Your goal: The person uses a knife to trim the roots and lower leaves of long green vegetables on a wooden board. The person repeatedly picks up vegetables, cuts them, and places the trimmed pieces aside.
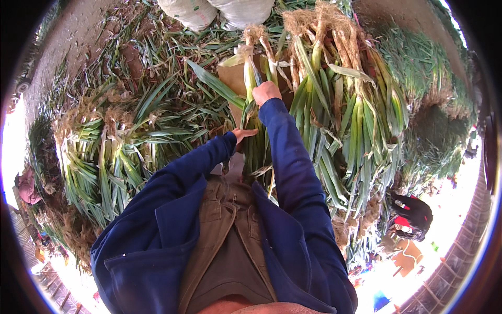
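Observation:
My right hand [266, 93] is closed around what looks like a knife; its narrow grey blade [257, 75] shows above the fist, along a leek's pale stalk [249, 72]. That leek has its roots away from me, and its leaves run down toward my left hand [244, 134]. Fingers of the left hand reach across green leaves, and whether they grip them is hard to see. Beneath the stalk is a brown board [229, 80]. Another rooted leek [268, 49] lies just right of it.
A thick pile of leeks [353, 110] lies close on my right, roots away from me. More bundles [106, 153] are at left. Loose leaves [168, 51] cover the ground. Two white sacks [188, 13] stand ahead. A person in dark clothing [415, 216] is at the far right.

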`<state>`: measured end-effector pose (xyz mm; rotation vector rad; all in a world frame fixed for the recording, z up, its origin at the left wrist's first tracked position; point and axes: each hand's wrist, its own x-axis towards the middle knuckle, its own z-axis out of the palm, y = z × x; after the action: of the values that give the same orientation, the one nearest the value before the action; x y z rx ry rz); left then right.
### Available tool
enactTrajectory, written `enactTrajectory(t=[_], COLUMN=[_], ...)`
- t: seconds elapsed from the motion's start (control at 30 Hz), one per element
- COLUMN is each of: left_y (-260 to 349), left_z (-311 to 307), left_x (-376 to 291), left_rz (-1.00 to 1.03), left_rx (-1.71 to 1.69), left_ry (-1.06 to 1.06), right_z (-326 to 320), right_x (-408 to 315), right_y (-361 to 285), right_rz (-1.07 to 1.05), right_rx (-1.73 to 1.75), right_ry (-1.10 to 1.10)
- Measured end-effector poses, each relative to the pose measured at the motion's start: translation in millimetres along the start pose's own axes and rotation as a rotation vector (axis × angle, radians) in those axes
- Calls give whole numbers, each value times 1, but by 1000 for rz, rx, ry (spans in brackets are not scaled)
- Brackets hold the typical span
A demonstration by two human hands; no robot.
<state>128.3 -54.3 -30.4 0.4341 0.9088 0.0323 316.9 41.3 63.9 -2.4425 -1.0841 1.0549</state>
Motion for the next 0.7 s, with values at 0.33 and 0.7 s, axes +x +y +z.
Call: enactTrajectory(t=[0.33, 0.7], left_y=[-24, -45], left_z=[5, -33], left_x=[24, 45], left_rz=[227, -1247], left_rx=[305, -2172], left_ry=[176, -393], right_z=[-6, -49], right_x=[6, -7], right_y=[15, -13], right_rz=[-21, 22], right_rx=[-40, -21], right_ry=[-63, -74])
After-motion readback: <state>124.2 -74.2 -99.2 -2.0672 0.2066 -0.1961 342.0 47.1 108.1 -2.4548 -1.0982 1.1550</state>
